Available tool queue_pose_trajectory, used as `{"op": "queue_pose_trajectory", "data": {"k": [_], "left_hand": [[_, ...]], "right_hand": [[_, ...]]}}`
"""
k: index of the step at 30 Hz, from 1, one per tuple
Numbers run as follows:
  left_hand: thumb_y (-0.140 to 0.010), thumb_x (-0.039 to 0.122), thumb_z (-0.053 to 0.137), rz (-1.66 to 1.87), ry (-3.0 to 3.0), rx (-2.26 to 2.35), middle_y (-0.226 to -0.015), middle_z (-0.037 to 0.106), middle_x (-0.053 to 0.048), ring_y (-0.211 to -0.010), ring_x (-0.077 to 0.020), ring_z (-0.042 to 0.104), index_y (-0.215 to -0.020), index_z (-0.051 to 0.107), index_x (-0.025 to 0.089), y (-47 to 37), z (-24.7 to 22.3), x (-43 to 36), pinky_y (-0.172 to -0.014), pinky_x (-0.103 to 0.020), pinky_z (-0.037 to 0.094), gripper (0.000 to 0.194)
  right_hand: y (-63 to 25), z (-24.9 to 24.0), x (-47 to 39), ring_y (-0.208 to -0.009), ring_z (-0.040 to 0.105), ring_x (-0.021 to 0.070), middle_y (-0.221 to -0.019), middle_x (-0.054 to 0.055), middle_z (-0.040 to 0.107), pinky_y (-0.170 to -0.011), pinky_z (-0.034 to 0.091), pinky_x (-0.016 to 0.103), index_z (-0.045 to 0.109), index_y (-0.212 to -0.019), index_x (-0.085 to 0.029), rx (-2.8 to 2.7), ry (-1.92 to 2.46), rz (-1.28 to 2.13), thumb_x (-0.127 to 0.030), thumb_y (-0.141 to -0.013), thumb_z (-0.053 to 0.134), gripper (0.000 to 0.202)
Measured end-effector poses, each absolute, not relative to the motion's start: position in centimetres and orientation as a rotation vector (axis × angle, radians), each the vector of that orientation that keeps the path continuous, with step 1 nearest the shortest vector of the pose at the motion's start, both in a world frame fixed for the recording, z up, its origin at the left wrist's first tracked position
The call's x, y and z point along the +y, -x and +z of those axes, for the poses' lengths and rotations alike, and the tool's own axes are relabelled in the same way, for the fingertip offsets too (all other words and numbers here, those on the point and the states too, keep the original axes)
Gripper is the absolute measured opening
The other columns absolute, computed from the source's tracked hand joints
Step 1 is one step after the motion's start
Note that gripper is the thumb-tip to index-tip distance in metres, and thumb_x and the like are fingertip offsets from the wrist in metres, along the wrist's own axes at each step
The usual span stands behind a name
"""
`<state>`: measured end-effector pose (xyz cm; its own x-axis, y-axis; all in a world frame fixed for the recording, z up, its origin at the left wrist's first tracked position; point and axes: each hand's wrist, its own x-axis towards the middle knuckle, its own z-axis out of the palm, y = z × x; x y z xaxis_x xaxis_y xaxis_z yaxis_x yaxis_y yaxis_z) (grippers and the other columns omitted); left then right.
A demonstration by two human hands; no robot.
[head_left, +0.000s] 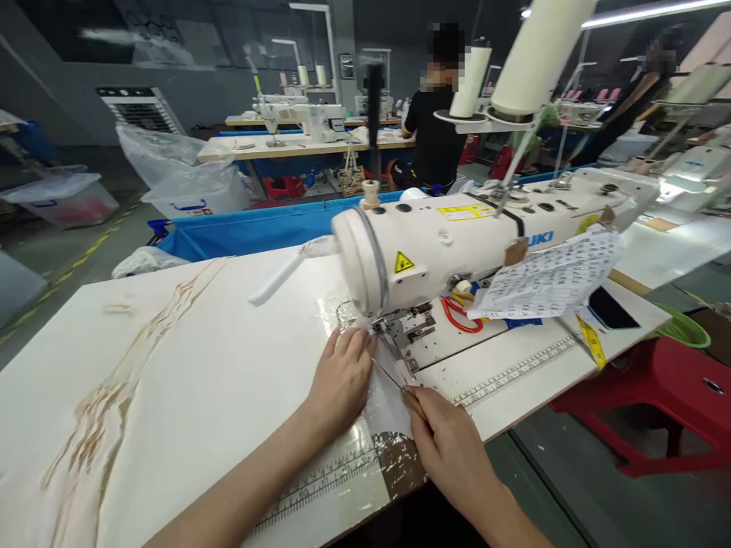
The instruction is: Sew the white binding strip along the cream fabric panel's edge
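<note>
A white sewing machine (pixel 419 255) stands on the table with its needle area low at its left end. My left hand (pixel 344 371) lies palm down beside the presser foot, fingers stretched forward over a piece of thin white fabric (pixel 387 403). An awl (pixel 416 403) is in my right hand (pixel 451 441), fingers wrapped round its wooden handle. Its thin metal shaft points up and left to the fabric near the foot, between my two hands. My left fingertips partly hide the fabric's far edge.
Cream fabric strips (pixel 108 396) lie along the table's left. Red-handled scissors (pixel 464 320), a printed sheet (pixel 551 278), a phone (pixel 612 308) and a yellow tape measure (pixel 591 342) are on the right. A red stool (pixel 668 396) stands beyond the edge. Another person (pixel 437 129) works behind.
</note>
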<state>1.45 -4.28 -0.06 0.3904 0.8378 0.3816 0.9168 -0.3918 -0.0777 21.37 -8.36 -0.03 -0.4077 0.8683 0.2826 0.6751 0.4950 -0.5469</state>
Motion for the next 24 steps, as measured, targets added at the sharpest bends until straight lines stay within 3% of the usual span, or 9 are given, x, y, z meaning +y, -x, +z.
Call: {"op": "queue_pose_trajectory", "data": {"k": [3,6,13,17,24], "left_hand": [[-0.091,0.015,0.046,-0.418,2.447,-1.589,-0.117,0.063,-0.016,-0.111,-0.0289,0.055,-0.118,0.063,0.007,-2.2,0.5,-5.0,-0.103,-0.045,0.043,0.033],[-0.093,0.022,0.046,-0.459,2.513,-1.565,-0.123,0.062,-0.017,-0.116,-0.0280,0.054,-0.119,0.062,0.005,-2.6,0.5,-5.4,-0.105,-0.042,0.041,0.035],[-0.092,0.020,0.044,-0.433,2.531,-1.519,-0.135,0.059,-0.015,-0.127,-0.0286,0.051,-0.127,0.059,0.006,-2.2,-0.3,-5.6,-0.114,-0.047,0.031,0.041],[-0.092,0.018,0.042,-0.480,2.519,-1.486,-0.132,0.061,-0.015,-0.128,-0.0280,0.051,-0.127,0.060,0.008,-2.5,-0.4,-5.8,-0.114,-0.047,0.031,0.040],[-0.095,0.027,0.041,-0.510,2.491,-1.486,-0.134,0.058,-0.019,-0.130,-0.0303,0.050,-0.129,0.058,0.006,-3.4,-0.7,-6.5,-0.113,-0.049,0.035,0.043]], "right_hand": [[-22.0,-0.4,-8.4,-0.084,0.072,0.0247,-0.100,0.010,0.074,-0.069,0.056,0.034,0.058,-0.113,-0.018,-2.200,1.219,0.447,-0.015,-0.095,0.038,0.028],[-22.2,-0.5,-8.3,-0.079,0.072,0.0226,-0.095,0.010,0.074,-0.065,0.055,0.030,0.058,-0.112,-0.019,-2.189,1.218,0.482,-0.019,-0.098,0.038,0.024],[-21.9,0.1,-9.3,-0.073,0.070,0.0236,-0.085,0.007,0.072,-0.063,0.051,0.031,0.059,-0.108,-0.019,-2.234,1.287,0.480,-0.017,-0.097,0.036,0.025],[-21.8,0.4,-9.6,-0.066,0.066,0.0224,-0.080,0.004,0.069,-0.058,0.047,0.030,0.058,-0.100,-0.021,-2.253,1.318,0.479,-0.015,-0.095,0.035,0.024],[-23.0,1.0,-9.9,-0.068,0.066,0.0202,-0.084,0.004,0.069,-0.058,0.045,0.028,0.057,-0.098,-0.022,-2.279,1.291,0.562,-0.014,-0.095,0.035,0.023]]}}
